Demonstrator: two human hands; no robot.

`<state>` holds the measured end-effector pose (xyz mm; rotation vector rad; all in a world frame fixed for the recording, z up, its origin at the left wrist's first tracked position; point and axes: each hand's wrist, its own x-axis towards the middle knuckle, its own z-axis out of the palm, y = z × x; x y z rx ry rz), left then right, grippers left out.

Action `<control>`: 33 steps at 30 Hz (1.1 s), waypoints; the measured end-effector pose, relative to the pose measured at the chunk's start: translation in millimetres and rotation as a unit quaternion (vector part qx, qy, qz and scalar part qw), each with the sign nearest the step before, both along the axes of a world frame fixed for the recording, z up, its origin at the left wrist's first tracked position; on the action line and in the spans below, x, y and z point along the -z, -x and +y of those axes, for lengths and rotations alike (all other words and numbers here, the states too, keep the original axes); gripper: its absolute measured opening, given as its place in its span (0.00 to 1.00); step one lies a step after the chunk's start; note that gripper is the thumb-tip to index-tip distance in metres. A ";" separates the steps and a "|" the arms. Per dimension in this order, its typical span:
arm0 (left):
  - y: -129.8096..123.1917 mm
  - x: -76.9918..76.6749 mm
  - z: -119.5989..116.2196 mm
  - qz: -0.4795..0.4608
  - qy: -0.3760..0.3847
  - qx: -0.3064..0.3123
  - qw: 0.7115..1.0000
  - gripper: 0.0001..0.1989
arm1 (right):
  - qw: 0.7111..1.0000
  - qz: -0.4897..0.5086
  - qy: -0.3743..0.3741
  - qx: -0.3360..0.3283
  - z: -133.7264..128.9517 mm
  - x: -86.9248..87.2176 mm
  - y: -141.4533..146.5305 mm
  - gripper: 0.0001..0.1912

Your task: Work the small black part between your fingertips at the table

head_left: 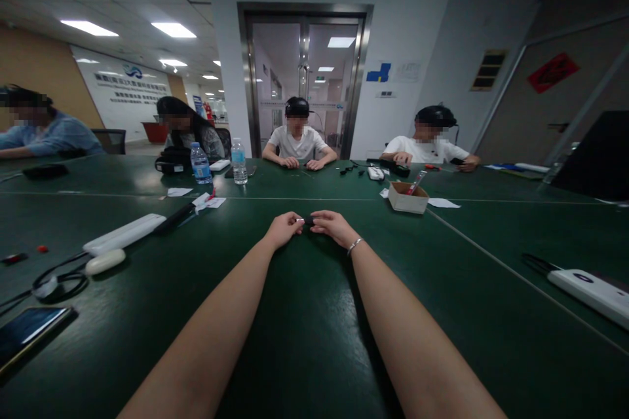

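Over the green table, both my arms reach forward and the hands meet near the middle. Between their fingertips is a small black object (pixel 308 220) with a shiny, metal-looking end on its left; it is too small to tell its kind. My left hand (pixel 284 230) is closed, its thumb and fingers pinching the shiny end. From the other side my right hand (pixel 335 228) is closed with its fingertips on the black part. A silver bracelet (pixel 354 246) circles my right wrist. The fingers cover part of the object.
Beyond my hands stand two water bottles (pixel 239 162) and a small open box (pixel 407 198). To the left lie a white power strip (pixel 125 234), an oval white item (pixel 105 262), cables and a phone (pixel 34 330). Another white device (pixel 590 291) is at right. Several people sit across the table (pixel 304 327).
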<state>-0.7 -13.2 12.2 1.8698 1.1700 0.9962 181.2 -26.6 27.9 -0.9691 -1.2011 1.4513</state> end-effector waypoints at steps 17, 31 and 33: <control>0.6 -6.6 -7.0 0.044 -0.018 0.006 0.999 0.16 | 1.000 0.003 -0.012 -0.018 1.2 1.7 -0.4 0.11; -1.6 -11.1 -11.9 0.046 -0.009 0.004 0.999 0.14 | 1.000 -0.016 -0.002 -0.012 1.5 1.1 0.7 0.07; -1.6 -10.9 -12.6 0.045 -0.016 0.001 0.999 0.11 | 1.000 -0.024 0.002 -0.001 1.7 0.9 2.0 0.05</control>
